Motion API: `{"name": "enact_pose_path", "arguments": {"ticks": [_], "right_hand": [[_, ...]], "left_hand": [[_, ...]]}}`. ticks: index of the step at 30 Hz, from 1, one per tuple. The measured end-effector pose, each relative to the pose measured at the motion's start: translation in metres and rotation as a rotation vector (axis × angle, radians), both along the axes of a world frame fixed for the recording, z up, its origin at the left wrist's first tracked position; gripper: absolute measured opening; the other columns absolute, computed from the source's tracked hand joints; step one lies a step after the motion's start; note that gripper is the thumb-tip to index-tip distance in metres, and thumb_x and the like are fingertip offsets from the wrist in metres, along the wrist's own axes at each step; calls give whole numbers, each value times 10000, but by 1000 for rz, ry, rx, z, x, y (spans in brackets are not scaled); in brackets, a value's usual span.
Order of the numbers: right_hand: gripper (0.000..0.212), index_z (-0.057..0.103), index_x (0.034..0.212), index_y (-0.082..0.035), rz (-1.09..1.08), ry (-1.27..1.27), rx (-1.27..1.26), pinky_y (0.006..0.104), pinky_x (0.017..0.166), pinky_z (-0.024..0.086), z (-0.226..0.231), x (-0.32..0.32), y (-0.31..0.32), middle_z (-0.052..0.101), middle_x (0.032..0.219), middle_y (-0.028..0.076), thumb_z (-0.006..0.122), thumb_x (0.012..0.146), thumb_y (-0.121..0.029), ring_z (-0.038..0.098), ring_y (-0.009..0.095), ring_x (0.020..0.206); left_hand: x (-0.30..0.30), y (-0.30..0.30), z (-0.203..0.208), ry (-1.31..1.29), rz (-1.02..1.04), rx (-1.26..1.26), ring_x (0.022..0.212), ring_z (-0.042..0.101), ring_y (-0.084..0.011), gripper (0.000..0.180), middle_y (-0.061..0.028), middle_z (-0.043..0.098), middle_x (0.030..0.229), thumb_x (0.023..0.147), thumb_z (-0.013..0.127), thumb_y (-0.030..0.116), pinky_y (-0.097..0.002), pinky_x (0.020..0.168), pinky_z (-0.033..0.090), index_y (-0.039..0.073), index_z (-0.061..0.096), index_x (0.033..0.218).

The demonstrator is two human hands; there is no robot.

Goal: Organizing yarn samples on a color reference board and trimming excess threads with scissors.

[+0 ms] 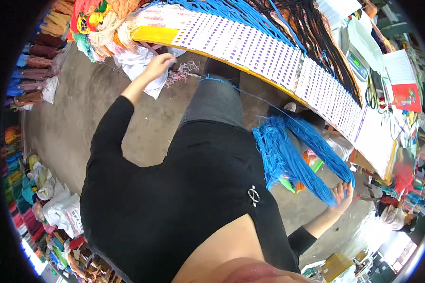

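Observation:
My right hand [343, 195] is closed around the looped end of a thick skein of blue yarn [288, 155], held out to the right. The skein's two sides run back toward my lap, and its other end spreads in loose strands beside my hip. A thin blue strand [255, 95] stretches from the skein across my thigh. Out to the left, beyond my knee, my left hand [159, 66] is raised below the table edge. Its fingers are curled together and slightly blurred; whatever they pinch, if anything, is too small to make out.
A yellow-edged table [250, 70] curves ahead, covered by sheets with rows of purple dots. Blue and black yarn [311, 33] lies along its far side. A digital scale [357, 66] stands at the right. Colourful yarn bundles [104, 21] and a white bag [132, 63] are at the left.

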State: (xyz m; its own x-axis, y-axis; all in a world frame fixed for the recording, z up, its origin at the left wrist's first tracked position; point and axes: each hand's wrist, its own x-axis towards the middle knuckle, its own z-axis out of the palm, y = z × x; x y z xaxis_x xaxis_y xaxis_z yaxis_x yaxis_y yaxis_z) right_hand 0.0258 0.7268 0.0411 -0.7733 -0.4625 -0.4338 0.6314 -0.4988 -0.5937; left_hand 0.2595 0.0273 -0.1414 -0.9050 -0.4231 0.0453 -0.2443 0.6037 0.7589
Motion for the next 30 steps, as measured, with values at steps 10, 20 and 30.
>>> {"name": "enact_pose_path", "arguments": {"ticks": [10,20,30], "right_hand": [[290,429,719,-68,-58,31,-33,211,340,272,2,6,20,350,461,-20,382,945,-243,304,69,304],[309,397,716,-88,-102,104,-100,226,374,293,7,-5,36,346,471,0,331,965,-260,319,88,316],[297,400,732,-78,-25,87,-109,216,369,283,22,-1,27,345,474,-10,341,962,-256,322,81,315]], "left_hand": [[-57,80,-33,27,-220,8,712,571,-242,155,-126,561,742,838,553,156,-344,640,438,11,520,881],[34,-48,-56,-67,288,-129,649,534,-181,73,-86,515,711,861,477,97,-313,604,431,33,492,894],[-14,-32,-40,-742,31,-682,984,564,-371,288,-195,605,1024,786,479,86,-420,858,452,9,571,1048]]}}
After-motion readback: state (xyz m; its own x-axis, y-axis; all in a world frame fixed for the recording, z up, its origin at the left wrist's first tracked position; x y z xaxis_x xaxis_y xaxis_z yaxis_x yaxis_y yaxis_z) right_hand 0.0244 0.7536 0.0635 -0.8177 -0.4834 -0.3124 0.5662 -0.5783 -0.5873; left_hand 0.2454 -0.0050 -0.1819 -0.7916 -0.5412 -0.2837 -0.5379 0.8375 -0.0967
